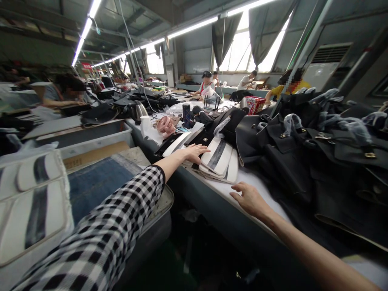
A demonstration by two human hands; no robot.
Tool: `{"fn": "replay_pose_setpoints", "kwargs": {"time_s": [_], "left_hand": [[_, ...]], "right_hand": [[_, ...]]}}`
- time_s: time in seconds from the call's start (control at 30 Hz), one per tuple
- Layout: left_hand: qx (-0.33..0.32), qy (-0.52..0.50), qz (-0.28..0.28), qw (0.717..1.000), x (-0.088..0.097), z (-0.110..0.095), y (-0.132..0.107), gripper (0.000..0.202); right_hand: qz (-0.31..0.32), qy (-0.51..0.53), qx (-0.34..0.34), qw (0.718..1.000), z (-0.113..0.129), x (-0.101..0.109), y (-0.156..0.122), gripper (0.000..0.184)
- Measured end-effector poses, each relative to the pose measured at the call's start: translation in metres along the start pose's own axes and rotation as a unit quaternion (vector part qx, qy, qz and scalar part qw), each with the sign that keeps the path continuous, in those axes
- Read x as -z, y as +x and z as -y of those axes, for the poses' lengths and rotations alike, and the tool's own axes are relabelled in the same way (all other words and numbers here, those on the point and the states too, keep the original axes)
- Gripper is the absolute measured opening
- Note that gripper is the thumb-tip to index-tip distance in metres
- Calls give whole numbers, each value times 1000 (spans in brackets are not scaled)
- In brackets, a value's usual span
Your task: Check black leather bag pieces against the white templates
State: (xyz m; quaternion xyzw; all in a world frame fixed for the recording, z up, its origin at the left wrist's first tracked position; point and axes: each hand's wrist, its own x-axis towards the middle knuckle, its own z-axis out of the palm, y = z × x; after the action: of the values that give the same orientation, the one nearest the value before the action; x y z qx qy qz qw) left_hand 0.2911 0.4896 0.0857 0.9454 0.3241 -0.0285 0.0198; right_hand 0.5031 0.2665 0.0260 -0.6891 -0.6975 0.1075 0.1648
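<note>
My left hand (195, 152) reaches out over the long worktable (218, 190), fingers stretched flat on a stack of white padded pieces with dark stripes (220, 158). The sleeve on that arm is black-and-white checked. My right hand (249, 198) rests at the near edge of the table with fingers loosely spread, holding nothing, beside a heap of black bags (306, 161).
More white striped pieces (30, 210) lie on the surface at my left, over blue cloth (93, 184). A pink fan (165, 125), a kettle (140, 111) and a red box (255, 104) stand farther up the table. Other people work at tables behind.
</note>
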Motion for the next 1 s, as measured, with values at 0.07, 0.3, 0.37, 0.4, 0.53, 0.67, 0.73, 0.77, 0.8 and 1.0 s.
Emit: {"fn": "replay_pose_setpoints", "kwargs": {"time_s": [0.07,0.3,0.37,0.4,0.53,0.67,0.73,0.77,0.8,1.0], "left_hand": [[-24,5,9,1000,1,1,1,80],[-76,16,-13,997,2,13,0,50],[-83,16,-23,996,5,14,0,44],[-85,17,-30,996,7,14,0,42],[-90,19,-62,994,13,7,2,37],[-159,19,-101,982,2,-8,1,34],[-206,8,-114,972,-7,-18,0,31],[-219,1,-118,969,-11,-23,0,27],[-219,-6,-124,968,-12,-26,2,22],[-71,-75,-315,943,50,4,34,31]], "right_hand": [[-12,-6,20,1000,10,-7,16,28],[-30,-46,143,988,53,-30,46,44],[-33,-60,172,983,62,-37,52,50],[-35,-67,180,981,65,-40,56,53],[-55,-88,177,979,70,-48,66,56],[-72,-104,152,980,70,-52,72,53],[-74,-113,141,981,70,-55,73,53],[-73,-118,137,981,71,-57,74,53],[-71,-121,134,981,71,-59,74,54],[-55,-114,113,985,73,-66,72,50]]}}
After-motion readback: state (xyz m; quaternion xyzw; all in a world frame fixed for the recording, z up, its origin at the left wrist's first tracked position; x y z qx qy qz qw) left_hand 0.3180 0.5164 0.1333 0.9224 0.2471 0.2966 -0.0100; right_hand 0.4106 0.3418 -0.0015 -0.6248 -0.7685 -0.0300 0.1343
